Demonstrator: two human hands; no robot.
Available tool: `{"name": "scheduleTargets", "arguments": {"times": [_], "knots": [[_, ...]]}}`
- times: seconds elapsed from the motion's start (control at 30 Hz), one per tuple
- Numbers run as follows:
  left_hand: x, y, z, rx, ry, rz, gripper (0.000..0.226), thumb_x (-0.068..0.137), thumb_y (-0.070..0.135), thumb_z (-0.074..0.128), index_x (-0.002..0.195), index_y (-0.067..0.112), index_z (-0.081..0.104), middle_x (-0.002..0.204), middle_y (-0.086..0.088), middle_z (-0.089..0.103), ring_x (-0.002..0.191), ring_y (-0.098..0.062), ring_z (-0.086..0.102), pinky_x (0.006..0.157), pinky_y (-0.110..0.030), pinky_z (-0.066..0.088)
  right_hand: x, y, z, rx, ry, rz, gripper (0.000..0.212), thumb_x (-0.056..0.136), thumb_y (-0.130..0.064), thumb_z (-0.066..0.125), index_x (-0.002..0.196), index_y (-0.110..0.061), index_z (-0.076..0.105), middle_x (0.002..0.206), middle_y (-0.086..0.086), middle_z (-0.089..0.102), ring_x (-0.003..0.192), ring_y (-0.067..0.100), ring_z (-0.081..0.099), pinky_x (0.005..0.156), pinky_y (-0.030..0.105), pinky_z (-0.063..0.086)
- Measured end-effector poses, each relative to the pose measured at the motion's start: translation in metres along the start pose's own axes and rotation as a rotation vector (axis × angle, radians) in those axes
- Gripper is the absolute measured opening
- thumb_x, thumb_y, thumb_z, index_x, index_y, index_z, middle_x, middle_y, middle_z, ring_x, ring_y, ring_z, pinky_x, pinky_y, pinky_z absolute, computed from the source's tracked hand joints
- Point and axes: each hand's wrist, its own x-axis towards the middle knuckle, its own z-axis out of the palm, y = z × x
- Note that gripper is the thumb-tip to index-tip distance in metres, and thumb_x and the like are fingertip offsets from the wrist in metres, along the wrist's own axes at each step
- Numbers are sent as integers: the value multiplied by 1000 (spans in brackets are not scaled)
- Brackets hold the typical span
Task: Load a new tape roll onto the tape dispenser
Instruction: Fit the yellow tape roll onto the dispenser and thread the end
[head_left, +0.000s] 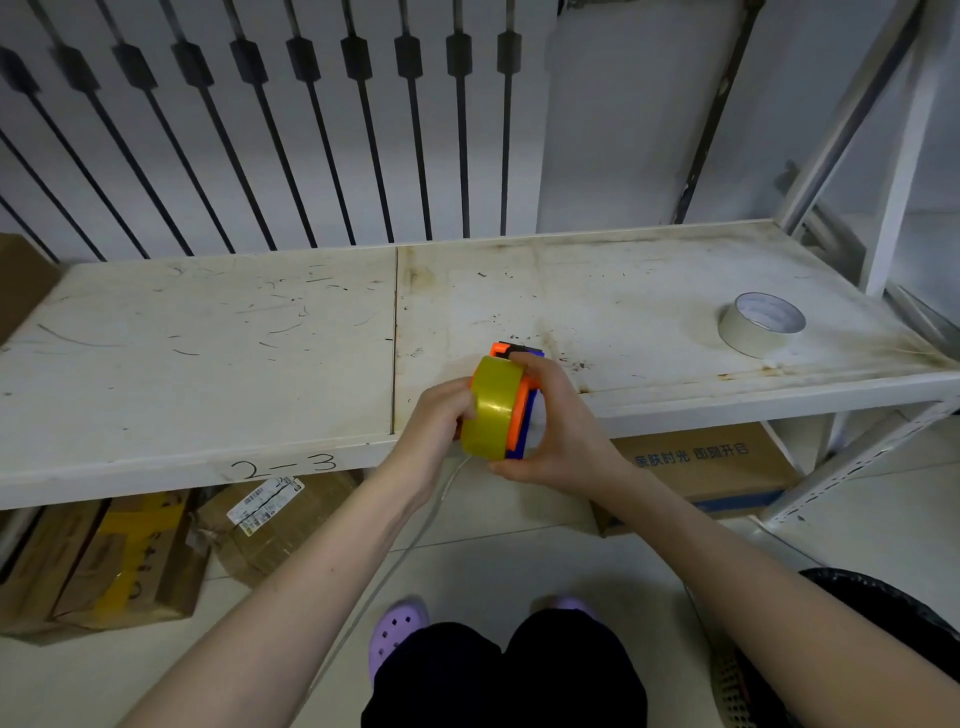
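head view, both hands' grip closed, left hand on yellow tape roll, right hand on dispenser

White metal shelf, scuffed and stained, marked "2-3" on front edge. One pale tape roll lying flat near right end, well apart from centre seam.
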Motion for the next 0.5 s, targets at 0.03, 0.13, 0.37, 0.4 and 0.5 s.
{"name": "scheduleTargets", "arguments": {"times": [0.03, 0.13, 0.37, 0.4, 0.5], "knots": [[-2, -4, -1, -1, -13, 32, 46, 56, 12, 41, 95, -3, 60, 85, -16, 49, 78, -25, 46, 68, -34, 37, 0, 0, -1, -17, -5, -19, 98, 57, -30, 86, 135, -22, 27, 134, -2, 39, 116, 10, 44, 89, 33, 51], [-3, -9, -2, 0, -2, 29, 42, 54, 12, 44, 91, 1, 59, 83, -17, 47, 74, -25, 45, 65, -32, 38, 1, 1, 1, -82, 14, -112, 92, 59, -31, 84, 132, -20, 30, 132, 1, 42, 116, 12, 46, 87, 35, 52], [2, 11, 7, -69, 129, -166, 12, 83, 22, 44, 86, 14, 53, 83, -8, 54, 76, -23, 52, 69, -34, 42, 2, 7, 6, -244, 28, -267, 94, 62, -45, 80, 136, -17, 29, 142, 6, 36, 133, 19, 35, 105, 35, 40], [3, 11, 7, -69, 126, -166, 11, 84, 21, 42, 82, 15, 52, 81, -8, 52, 74, -23, 50, 68, -33, 41, 2, 7, 5, -169, -1, -208, 98, 61, -50, 79, 138, -18, 27, 143, 5, 34, 134, 17, 33, 106, 33, 38], [3, 9, 8, -50, 107, -128, 9, 74, 22, 43, 74, 13, 44, 76, -8, 43, 68, -21, 43, 60, -29, 34, 1, 4, 3, 101, -39, 53, 97, 62, -54, 76, 138, -24, 25, 137, -3, 37, 126, 11, 41, 100, 33, 45]]}}
